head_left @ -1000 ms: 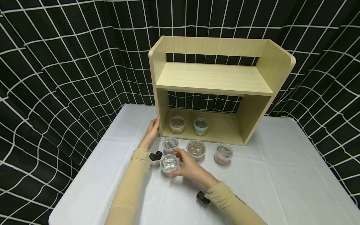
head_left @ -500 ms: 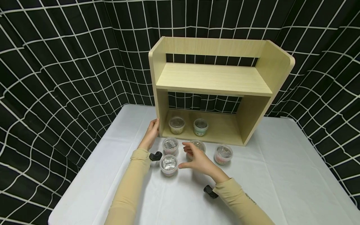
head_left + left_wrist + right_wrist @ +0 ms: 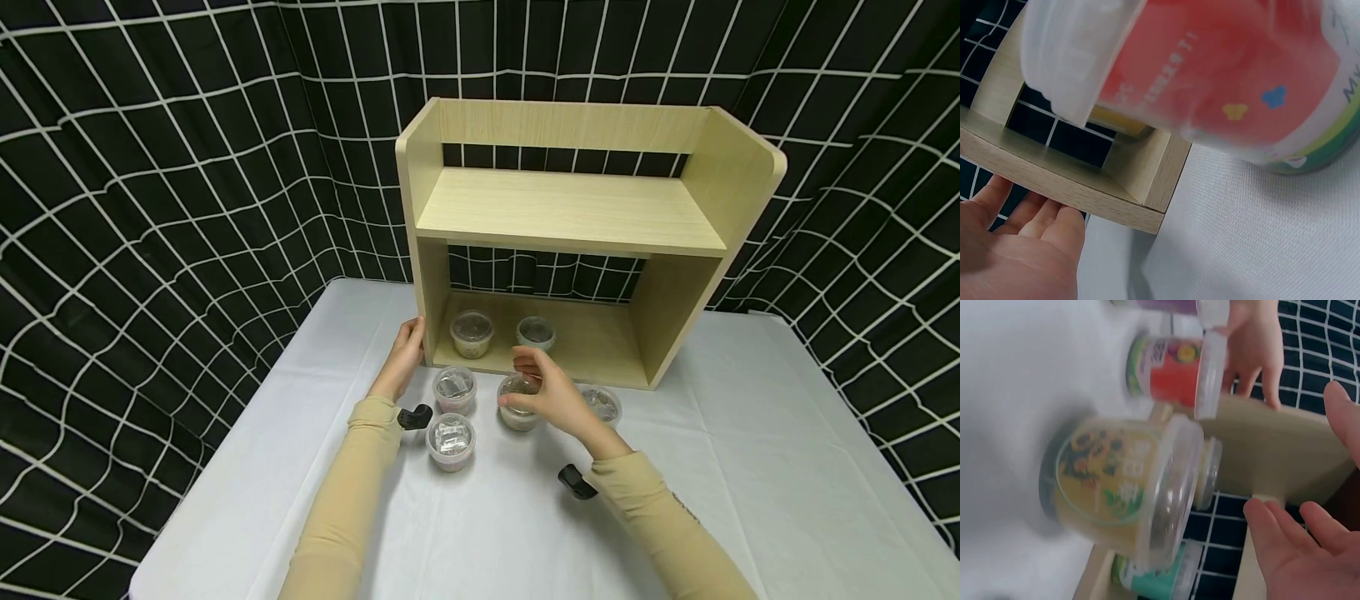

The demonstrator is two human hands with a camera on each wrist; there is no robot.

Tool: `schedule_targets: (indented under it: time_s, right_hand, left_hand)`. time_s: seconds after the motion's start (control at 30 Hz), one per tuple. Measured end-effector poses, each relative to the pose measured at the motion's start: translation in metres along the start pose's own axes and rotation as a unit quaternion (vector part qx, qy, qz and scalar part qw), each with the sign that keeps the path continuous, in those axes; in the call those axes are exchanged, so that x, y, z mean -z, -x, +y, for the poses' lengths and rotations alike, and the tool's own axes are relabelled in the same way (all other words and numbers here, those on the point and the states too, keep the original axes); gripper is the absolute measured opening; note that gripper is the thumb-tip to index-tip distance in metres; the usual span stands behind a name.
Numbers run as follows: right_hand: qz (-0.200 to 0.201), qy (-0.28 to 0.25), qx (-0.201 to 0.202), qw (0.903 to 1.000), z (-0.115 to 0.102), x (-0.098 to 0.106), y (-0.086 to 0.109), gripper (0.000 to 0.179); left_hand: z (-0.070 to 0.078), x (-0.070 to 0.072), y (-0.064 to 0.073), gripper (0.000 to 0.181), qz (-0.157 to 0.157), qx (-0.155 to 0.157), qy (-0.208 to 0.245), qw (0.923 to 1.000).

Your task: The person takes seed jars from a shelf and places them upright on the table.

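My left hand [image 3: 402, 354] was furthest left, its fingers relaxed, nearly straight, resting against the outer side of the shelf [image 3: 570, 208]. Just right of it, on the white desk [image 3: 480, 542], stood a back tub [image 3: 454, 387] and a front tub [image 3: 451, 437], with a pale tub [image 3: 472, 333] behind them inside the shelf. Next came the yellow tub [image 3: 516, 420], upright on the desk; over it hung my right hand [image 3: 561, 402], fingers loosely spread, holding nothing. A turquoise tub [image 3: 536, 331] sat beyond those fingers, low inside the shelf. Last, partly hidden by my wrist, a right-hand tub [image 3: 603, 404] stood on the desk.
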State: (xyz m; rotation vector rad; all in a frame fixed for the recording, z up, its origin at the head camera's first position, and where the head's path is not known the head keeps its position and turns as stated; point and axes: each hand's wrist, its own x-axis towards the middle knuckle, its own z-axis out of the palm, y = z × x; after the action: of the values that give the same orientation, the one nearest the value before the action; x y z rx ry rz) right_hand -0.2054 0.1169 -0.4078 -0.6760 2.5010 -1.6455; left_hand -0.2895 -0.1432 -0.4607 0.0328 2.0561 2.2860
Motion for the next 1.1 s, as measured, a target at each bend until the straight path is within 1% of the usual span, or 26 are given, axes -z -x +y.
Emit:
schedule_targets:
  time_s: [0.17, 0.3, 0.43, 0.6, 0.67, 0.77, 1.1]
  right_hand:
    - [0.029, 0.004, -0.019, 0.9994, 0.004, 0.008, -0.009, 0.074]
    - [0.048, 0.022, -0.031, 0.9981, 0.005, 0.011, -0.014, 0.074]
    - [0.057, 0.038, -0.032, 0.9971, 0.004, 0.014, -0.018, 0.073]
    - [0.062, 0.031, -0.037, 0.9969, 0.003, 0.019, -0.021, 0.072]
    - [0.065, 0.036, -0.040, 0.9964, 0.003, 0.022, -0.023, 0.074]
    - [0.069, 0.052, -0.047, 0.9952, 0.003, 0.027, -0.024, 0.075]
    - [0.078, 0.083, -0.076, 0.9905, 0.011, 0.042, -0.032, 0.075]
  left_hand:
    - [-0.001, 0.000, -0.001, 0.051, 0.006, -0.007, 0.012, 0.9999]
    - [-0.002, 0.001, -0.001, 0.051, 0.002, -0.010, 0.022, 0.9997]
    - [-0.002, 0.001, 0.001, 0.052, -0.006, -0.016, 0.021, 0.9996]
    - [-0.002, 0.001, 0.002, 0.050, -0.012, -0.030, 0.019, 0.9993]
    - [-0.002, 0.000, 0.002, 0.050, -0.012, -0.032, 0.024, 0.9991]
    - [-0.002, 0.000, 0.001, 0.049, -0.011, -0.031, 0.030, 0.9990]
    - [0.000, -0.001, 0.001, 0.051, -0.013, -0.023, 0.013, 0.9996]
